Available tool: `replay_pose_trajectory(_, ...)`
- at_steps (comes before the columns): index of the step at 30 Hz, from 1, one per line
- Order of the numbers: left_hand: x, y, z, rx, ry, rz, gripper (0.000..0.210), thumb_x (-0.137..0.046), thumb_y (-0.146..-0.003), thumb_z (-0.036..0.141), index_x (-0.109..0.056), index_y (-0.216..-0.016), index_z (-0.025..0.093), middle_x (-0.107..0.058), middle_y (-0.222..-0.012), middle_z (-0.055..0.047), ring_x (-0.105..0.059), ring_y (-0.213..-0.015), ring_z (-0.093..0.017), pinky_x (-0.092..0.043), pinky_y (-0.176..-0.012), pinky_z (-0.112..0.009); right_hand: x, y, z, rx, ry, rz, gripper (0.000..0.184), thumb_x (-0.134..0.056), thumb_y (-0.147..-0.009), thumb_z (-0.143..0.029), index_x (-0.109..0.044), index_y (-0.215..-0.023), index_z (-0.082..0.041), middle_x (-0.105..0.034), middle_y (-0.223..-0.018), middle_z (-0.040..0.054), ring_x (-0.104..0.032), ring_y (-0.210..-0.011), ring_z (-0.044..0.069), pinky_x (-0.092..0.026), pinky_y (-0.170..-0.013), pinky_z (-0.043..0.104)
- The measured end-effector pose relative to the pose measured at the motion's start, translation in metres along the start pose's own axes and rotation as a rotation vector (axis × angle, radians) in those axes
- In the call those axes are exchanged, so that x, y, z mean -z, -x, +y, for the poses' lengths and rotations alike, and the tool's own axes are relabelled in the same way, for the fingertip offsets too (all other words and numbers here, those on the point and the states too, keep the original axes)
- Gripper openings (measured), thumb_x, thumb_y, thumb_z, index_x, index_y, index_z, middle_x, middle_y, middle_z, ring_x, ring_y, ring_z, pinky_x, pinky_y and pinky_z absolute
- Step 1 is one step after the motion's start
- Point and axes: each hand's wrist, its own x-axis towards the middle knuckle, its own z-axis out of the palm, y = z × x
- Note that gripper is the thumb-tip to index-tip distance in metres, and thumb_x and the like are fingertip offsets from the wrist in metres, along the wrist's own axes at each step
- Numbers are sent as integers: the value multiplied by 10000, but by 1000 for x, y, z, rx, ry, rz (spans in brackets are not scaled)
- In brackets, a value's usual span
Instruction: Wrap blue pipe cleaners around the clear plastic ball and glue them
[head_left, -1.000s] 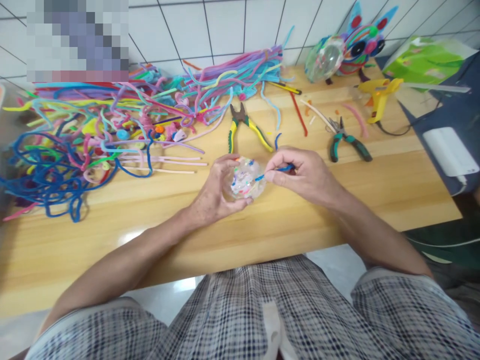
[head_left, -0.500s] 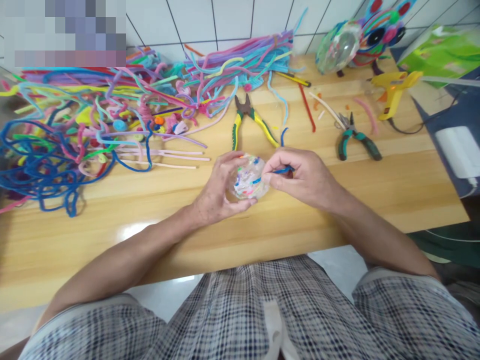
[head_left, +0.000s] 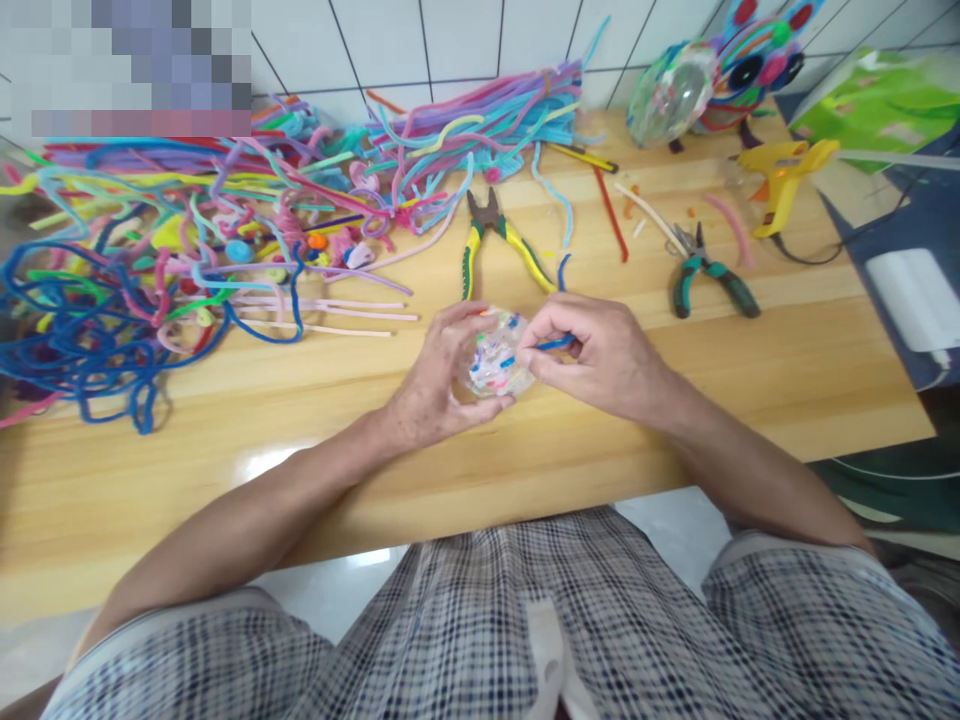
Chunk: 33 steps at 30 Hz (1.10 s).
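Note:
A round, clear plastic piece [head_left: 491, 375] with white and coloured bits on it is gripped at its left side by my left hand [head_left: 435, 380], thumb below and fingers above. Between the thumb and fingers of my right hand [head_left: 592, 345] is a short blue pipe cleaner [head_left: 553, 343]; its tip meets or nearly meets the round piece. Just beyond my hands lie yellow-and-green pliers [head_left: 491, 225] with their handles spread. A small blue pipe cleaner offcut [head_left: 563, 272] rests beside the right handle.
Heaped pipe cleaners [head_left: 247, 200] cover the left and back of the table [head_left: 337, 490]. To the right lie teal-handled pliers [head_left: 709, 275] and a yellow glue gun [head_left: 780, 185] with its cord. A colourful animal figure [head_left: 750, 75] stands at the back right, near a green bag [head_left: 877, 105].
My right hand has shifted slightly left over the round piece, with the blue pipe cleaner still pinched. The left hand keeps its hold. The view has moved a little.

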Motion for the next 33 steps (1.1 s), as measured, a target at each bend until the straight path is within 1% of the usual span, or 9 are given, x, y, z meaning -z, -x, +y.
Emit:
replay_pose_trajectory(4,1,0,1,20,21,-7,912,-906,-921,506,-377,-1651,365,-532,-1615,-174,-518,-1556,-400,-479,-1271,-679,0,0,0,5,26,1,77,-726,-901,-181,-709,-858,-243,-755,-845,6,-627,-730,169,-455,-702,328)
replay_pose_trajectory(10,1,-2,4,3,1,-4,869,-860,-961,508,-367,-1658,347,-531,-1599,-176,-513,-1563,-376,-498,-1269,-651,-1,1,-1,29,56,26,96,-713,-891,-158,-703,-864,-249,-749,-850,4,-614,-724,171,-460,-706,333)
replay_pose_trajectory(13,1,-2,5,20,-3,-14,877,-872,-953,509,-372,-1655,349,-529,-1606,-174,-512,-1561,-387,-490,-1270,-660,-2,2,-2,34,61,38,108,-715,-876,-147,-696,-863,-252,-743,-850,3,-609,-726,176,-461,-706,337)
replay_pose_trajectory(17,6,-3,11,34,9,-35,932,-868,-930,658,-379,-1663,354,-531,-1616,-175,-510,-1562,-402,-477,-1278,-674,-2,3,-2,31,73,33,120,-715,-865,-139,-690,-860,-256,-732,-836,0,-605,-735,179,-458,-701,334)
replay_pose_trajectory(19,11,-4,17,50,22,-53,824,-765,-1002,690,-406,-1659,345,-538,-1619,-173,-505,-1571,-389,-472,-1287,-667,-2,3,-1,38,72,33,124,-710,-867,-134,-690,-858,-256,-728,-833,-1,-605,-738,179,-455,-698,333)
replay_pose_trajectory(21,16,-7,24,90,32,-77,627,-625,-1110,617,-447,-1637,327,-543,-1622,-170,-506,-1577,-361,-469,-1298,-644,-2,3,-1,40,69,35,126,-712,-869,-131,-691,-857,-255,-727,-839,0,-607,-743,178,-455,-701,333)
replay_pose_trajectory(23,20,-10,30,141,42,-96,499,-548,-1161,536,-488,-1600,306,-555,-1616,-164,-519,-1571,-334,-471,-1307,-611,-2,3,-1,44,69,33,125,-712,-871,-130,-689,-855,-251,-728,-848,2,-607,-743,175,-456,-706,333)
replay_pose_trajectory(28,25,-19,39,219,101,-100,384,-535,-1177,487,-555,-1500,279,-616,-1559,-141,-574,-1514,-299,-495,-1297,-545,-3,2,-1,75,54,27,118,-698,-879,-131,-681,-844,-242,-731,-852,3,-609,-731,165,-459,-716,330)
replay_pose_trajectory(33,26,-23,41,269,136,-113,373,-647,-1125,467,-568,-1436,277,-631,-1515,-137,-613,-1455,-289,-552,-1225,-513,-5,2,-2,53,39,25,122,-701,-866,-129,-682,-843,-247,-729,-854,2,-628,-760,175,-468,-731,330)
